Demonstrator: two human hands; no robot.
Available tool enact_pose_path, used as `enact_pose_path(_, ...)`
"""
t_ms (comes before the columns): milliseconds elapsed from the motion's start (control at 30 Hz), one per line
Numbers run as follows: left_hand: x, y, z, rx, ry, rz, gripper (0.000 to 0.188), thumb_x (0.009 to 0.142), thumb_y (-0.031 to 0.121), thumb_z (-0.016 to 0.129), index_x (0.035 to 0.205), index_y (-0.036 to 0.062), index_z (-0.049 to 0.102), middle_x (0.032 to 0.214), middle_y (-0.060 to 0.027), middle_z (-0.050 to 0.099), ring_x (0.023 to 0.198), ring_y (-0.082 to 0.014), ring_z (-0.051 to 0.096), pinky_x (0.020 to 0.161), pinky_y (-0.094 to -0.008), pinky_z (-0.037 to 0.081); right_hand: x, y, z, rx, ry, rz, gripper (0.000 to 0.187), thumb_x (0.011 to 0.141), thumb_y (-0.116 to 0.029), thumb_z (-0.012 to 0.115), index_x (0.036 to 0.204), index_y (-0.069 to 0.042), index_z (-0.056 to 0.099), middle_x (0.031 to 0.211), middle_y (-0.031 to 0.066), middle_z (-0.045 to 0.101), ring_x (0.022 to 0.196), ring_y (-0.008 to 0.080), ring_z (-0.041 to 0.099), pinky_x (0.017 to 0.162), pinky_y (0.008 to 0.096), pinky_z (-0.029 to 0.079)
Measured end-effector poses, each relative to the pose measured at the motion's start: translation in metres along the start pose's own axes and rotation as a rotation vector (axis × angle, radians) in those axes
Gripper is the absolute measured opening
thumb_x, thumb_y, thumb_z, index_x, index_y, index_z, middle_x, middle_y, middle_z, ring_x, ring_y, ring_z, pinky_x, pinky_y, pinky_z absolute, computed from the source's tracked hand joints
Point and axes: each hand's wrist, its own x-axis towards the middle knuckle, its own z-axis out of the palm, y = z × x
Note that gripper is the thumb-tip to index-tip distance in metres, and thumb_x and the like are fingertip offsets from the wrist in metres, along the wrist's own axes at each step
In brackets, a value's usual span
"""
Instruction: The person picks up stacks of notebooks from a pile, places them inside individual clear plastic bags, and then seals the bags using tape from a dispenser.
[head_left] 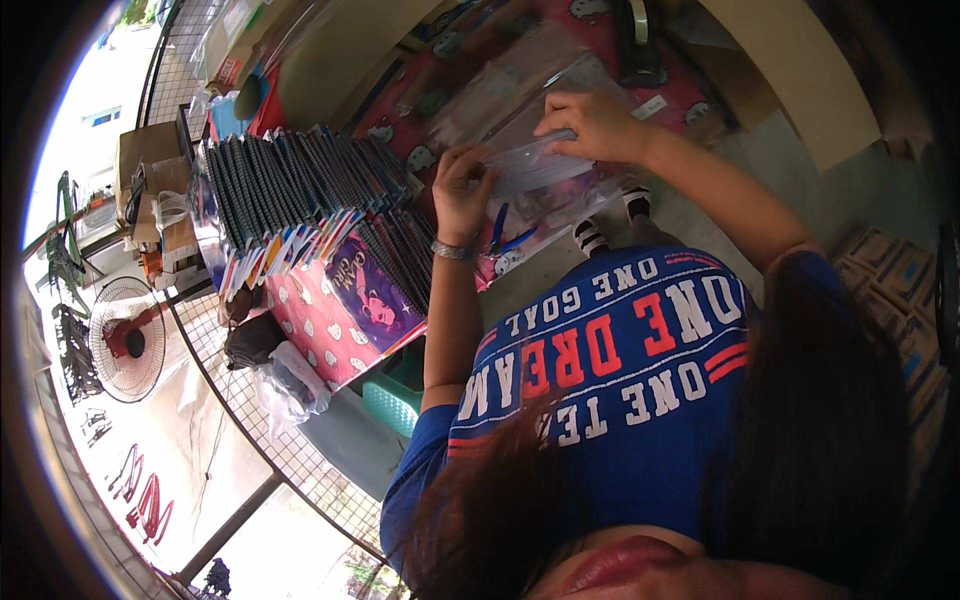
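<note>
A transparent plastic bag stretches between my two hands above the table. At its left edge, my left hand is closed, with thumb and fingers pinching the plastic. My right hand grips the bag's upper right part with curled fingers. More transparent plastic lies behind the bag, over the patterned cloth. Just right of my left wrist is a blue-handled tool, perhaps scissors, partly under plastic. Left of my left hand, several spiral-bound notebooks stand packed in overlapping rows.
A pink patterned cloth covers the table, where a purple notebook lies face up. Beneath are a green plastic stool and bagged items. A fan stands beyond wire mesh at left. Cardboard boxes are stacked at right.
</note>
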Motion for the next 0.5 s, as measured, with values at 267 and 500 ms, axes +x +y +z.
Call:
enact_pose_path(267,0.019,0.005,0.005,0.34,-0.265,0.057,0.029,0.066,0.006,0.072,0.094,0.0061,0.07,0.084,-0.0092,0.06,0.073,-0.0236,0.061,0.065,-0.0335,0.049,0.002,-0.004,0.008,-0.039,-0.122,0.1,0.031,0.072,-0.011,0.068,0.103,-0.007,0.067,0.092,0.0061,0.06,0.082,0.0267,0.059,0.072,0.0358,0.048)
enact_pose_path(500,0.007,0.015,-0.028,0.028,-0.547,0.181,0.045,0.068,0.02,0.079,0.107,0.0006,0.066,0.099,-0.0128,0.063,0.086,-0.0279,0.064,0.075,-0.0338,0.051,-0.025,-0.005,-0.019,-0.026,-0.157,-0.216,0.034,0.07,-0.019,0.071,0.1,-0.003,0.067,0.104,0.0071,0.062,0.095,0.0251,0.055,0.084,0.0381,0.043)
